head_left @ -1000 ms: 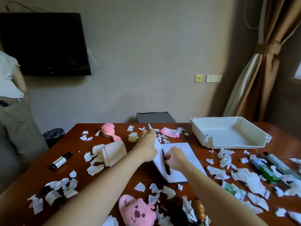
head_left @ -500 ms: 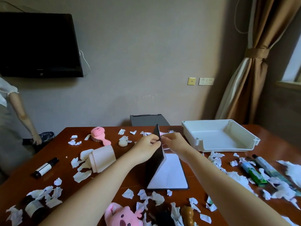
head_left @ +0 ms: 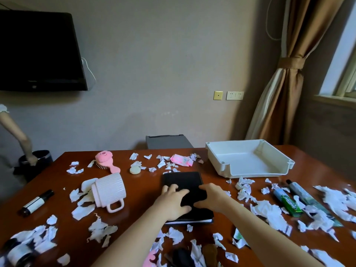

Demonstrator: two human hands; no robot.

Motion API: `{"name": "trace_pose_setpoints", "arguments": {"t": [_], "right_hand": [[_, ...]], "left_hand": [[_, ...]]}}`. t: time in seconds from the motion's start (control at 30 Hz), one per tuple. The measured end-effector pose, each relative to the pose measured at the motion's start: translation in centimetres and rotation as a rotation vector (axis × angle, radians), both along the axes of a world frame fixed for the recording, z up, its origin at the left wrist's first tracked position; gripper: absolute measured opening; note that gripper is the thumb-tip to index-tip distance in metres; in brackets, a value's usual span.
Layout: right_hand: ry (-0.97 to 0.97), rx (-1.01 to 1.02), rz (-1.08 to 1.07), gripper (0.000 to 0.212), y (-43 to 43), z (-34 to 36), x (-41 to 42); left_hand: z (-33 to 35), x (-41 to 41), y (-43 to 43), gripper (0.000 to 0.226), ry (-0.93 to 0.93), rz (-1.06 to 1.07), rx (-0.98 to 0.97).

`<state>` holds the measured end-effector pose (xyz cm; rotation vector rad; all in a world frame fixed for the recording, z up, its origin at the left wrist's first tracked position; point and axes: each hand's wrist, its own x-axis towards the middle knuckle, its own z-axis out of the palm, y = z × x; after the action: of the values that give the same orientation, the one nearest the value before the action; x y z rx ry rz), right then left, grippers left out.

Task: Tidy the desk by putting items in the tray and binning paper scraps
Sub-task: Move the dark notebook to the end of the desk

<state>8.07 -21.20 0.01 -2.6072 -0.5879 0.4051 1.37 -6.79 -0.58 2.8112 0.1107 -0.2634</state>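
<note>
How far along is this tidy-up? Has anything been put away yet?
Barely begun. Done: nothing that shows; the white tray holds nothing. In hand: the left hand and right hand rest on the closed black notebook, which lies on the desk. Left: the tipped mug, pink hairbrush, markers and the paper scraps strewn across the desk.

A lived-in room with wall-mounted TV point(head_left: 38, 51), tied curtain point(head_left: 285, 93), wooden desk point(head_left: 142, 189)
</note>
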Motion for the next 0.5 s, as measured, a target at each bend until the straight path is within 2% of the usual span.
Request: {"name": "trace_pose_setpoints", "arguments": {"t": [0.1,0.17,0.37,0.5], "right_hand": [[-0.061,-0.125,0.029,0.057,0.2,-0.5,-0.5],[-0.075,-0.164,0.028,0.061,0.2,-0.6,-0.7],[-0.047,-0.12,0.019,0.068,0.4,-0.2,-0.9],[-0.046,-0.121,0.028,0.068,0.5,-0.3,-0.8]], "left_hand": [[-0.4,-0.1,0.1,0.062,-0.018,0.002,0.019],[-0.5,-0.2,0.0,0.065,-0.03,0.035,0.003],[-0.2,0.3,0.1,0.106,0.047,0.298,0.003],[0.1,1.2,0.0,0.116,0.13,0.372,-0.031]]}}
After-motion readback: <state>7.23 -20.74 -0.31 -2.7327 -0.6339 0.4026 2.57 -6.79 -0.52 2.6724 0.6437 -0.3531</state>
